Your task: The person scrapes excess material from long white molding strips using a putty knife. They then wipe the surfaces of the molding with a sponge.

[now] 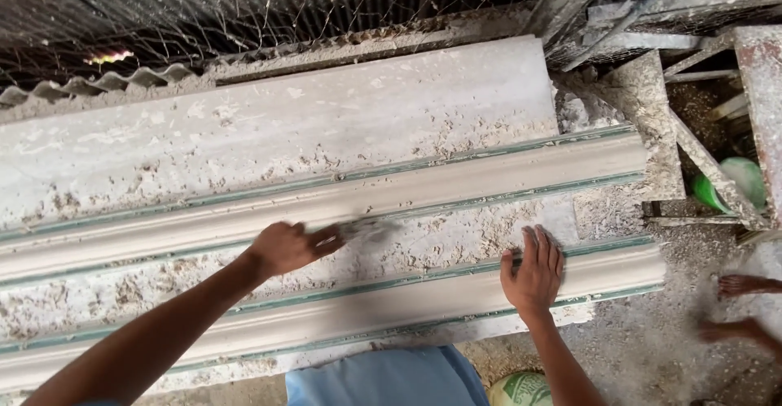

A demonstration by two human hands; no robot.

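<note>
Grey-white plaster underfoot of both hands, wet-looking and smooth. Left hand (283, 248) closed around a small tool (358, 230), blurred, shape not clear, its tip laid on the upper moulding (489, 179), a long pale cornice strip with green edging along both sides. Right hand (535, 269) open, fingers spread flat, palm down, pressing on the near moulding (619, 266), a second strip of the same kind, close to its right end. Between the two strips, under and between both hands, a rough band of crumbly debris (440, 243) on the bench. Beyond the left hand, past the upper moulding, a broad dusty slab (285, 121) flecked with more crumbs. Further out still, wire mesh (244, 7) and a corrugated sheet edge (98, 84). To the right of the right hand, past the strip ends, a crusted metal frame (652, 121) and something green (725, 184) half hidden behind a bar. Near side of the hands, blue cloth (391, 377) of the person's own clothing and a green-printed sack (521, 390) on the gritty floor. Far right, low, bare feet (745, 285) of another person, blurred.
</note>
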